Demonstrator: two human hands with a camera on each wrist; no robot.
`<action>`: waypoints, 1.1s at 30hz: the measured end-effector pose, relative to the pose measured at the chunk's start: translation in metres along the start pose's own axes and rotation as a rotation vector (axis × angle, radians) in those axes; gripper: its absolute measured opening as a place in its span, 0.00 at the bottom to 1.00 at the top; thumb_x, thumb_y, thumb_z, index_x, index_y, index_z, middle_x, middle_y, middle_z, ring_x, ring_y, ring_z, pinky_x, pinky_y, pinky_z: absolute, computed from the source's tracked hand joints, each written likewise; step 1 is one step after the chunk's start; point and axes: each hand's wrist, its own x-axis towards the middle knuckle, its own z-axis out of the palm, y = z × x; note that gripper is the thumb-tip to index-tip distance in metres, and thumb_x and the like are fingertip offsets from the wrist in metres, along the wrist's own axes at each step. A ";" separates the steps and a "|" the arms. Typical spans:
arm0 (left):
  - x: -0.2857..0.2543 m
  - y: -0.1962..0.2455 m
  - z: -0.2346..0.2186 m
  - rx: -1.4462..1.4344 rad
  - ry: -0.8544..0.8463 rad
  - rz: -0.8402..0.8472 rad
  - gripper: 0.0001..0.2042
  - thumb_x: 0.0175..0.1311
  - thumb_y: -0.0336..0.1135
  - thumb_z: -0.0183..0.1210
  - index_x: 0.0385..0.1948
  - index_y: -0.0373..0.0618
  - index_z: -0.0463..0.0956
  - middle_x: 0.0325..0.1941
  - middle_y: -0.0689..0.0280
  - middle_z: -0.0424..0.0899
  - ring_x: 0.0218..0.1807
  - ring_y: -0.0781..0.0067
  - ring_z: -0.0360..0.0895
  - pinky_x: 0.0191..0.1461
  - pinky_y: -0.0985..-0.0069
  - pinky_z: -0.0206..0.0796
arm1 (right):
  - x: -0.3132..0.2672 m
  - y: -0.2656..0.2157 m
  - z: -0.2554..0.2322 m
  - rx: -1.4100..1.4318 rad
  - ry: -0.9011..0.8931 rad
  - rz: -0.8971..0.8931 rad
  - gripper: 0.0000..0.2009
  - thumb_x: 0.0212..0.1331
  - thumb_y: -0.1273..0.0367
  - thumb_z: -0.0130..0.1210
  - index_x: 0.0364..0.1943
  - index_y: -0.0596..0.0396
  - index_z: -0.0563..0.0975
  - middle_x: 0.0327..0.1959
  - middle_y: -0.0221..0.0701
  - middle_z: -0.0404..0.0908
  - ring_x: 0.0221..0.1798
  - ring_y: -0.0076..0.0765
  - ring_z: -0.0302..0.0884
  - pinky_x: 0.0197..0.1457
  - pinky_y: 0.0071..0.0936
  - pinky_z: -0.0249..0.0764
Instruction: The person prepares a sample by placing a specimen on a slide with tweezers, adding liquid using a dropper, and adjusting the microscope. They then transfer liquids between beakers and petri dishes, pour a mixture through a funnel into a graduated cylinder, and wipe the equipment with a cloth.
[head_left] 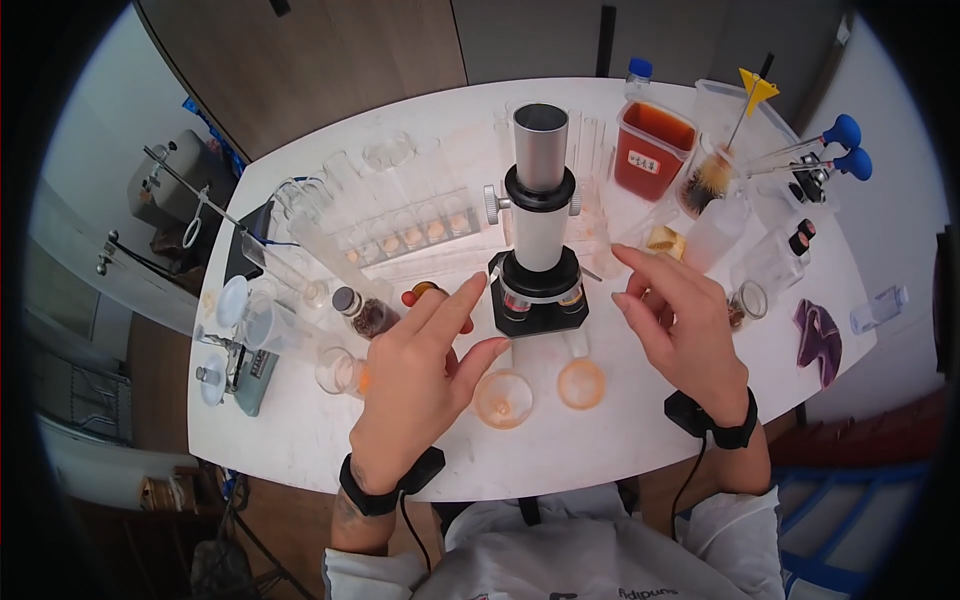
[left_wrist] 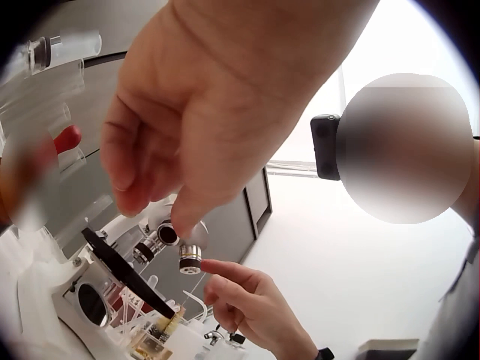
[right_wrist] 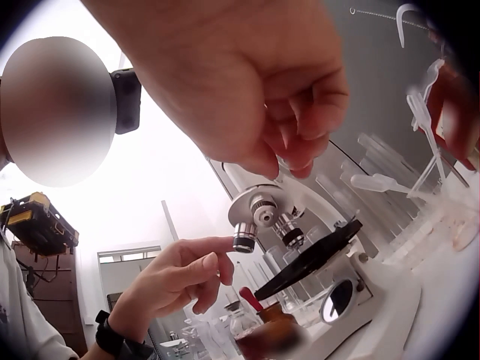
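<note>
A black and white microscope (head_left: 540,230) stands in the middle of the white table (head_left: 300,430). My left hand (head_left: 487,314) reaches toward its left side, index finger and thumb stretched out, holding nothing. My right hand (head_left: 621,275) hovers by its right side with fingers loosely extended and empty. In the left wrist view the left hand (left_wrist: 176,214) hangs just above the objective lenses (left_wrist: 191,259) and the black stage (left_wrist: 124,274). From the right wrist, the right hand (right_wrist: 289,161) is over the objectives (right_wrist: 245,238), and the left hand's index finger (right_wrist: 214,244) points at them.
Two shallow glass dishes with orange liquid (head_left: 503,398) (head_left: 581,383) lie in front of the microscope. A test tube rack (head_left: 400,215), a tub of red liquid (head_left: 652,150), blue-bulb pipettes (head_left: 845,132), a yellow funnel (head_left: 757,88), small bottles (head_left: 370,315), a scale (head_left: 240,370) and a purple cloth (head_left: 818,335) surround it.
</note>
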 end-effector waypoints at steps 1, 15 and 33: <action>0.006 0.002 -0.004 -0.011 0.012 -0.004 0.30 0.55 0.33 0.76 0.62 0.41 0.79 0.35 0.64 0.82 0.23 0.76 0.79 0.28 0.76 0.70 | 0.009 -0.002 -0.007 0.035 0.000 0.009 0.18 0.60 0.76 0.64 0.55 0.59 0.80 0.30 0.33 0.81 0.26 0.34 0.79 0.28 0.28 0.73; 0.043 0.008 -0.016 0.070 -0.081 0.128 0.27 0.50 0.37 0.79 0.54 0.42 0.83 0.35 0.62 0.84 0.24 0.73 0.81 0.31 0.74 0.72 | 0.058 0.000 -0.013 0.026 -0.335 -0.072 0.09 0.61 0.72 0.63 0.43 0.60 0.79 0.39 0.39 0.87 0.40 0.44 0.87 0.44 0.34 0.82; 0.054 0.015 -0.019 0.161 -0.200 0.180 0.22 0.52 0.40 0.75 0.47 0.41 0.80 0.35 0.59 0.82 0.36 0.49 0.84 0.37 0.58 0.74 | 0.066 -0.005 -0.009 0.111 -0.507 -0.091 0.27 0.54 0.71 0.73 0.53 0.60 0.68 0.48 0.45 0.83 0.48 0.58 0.84 0.52 0.41 0.82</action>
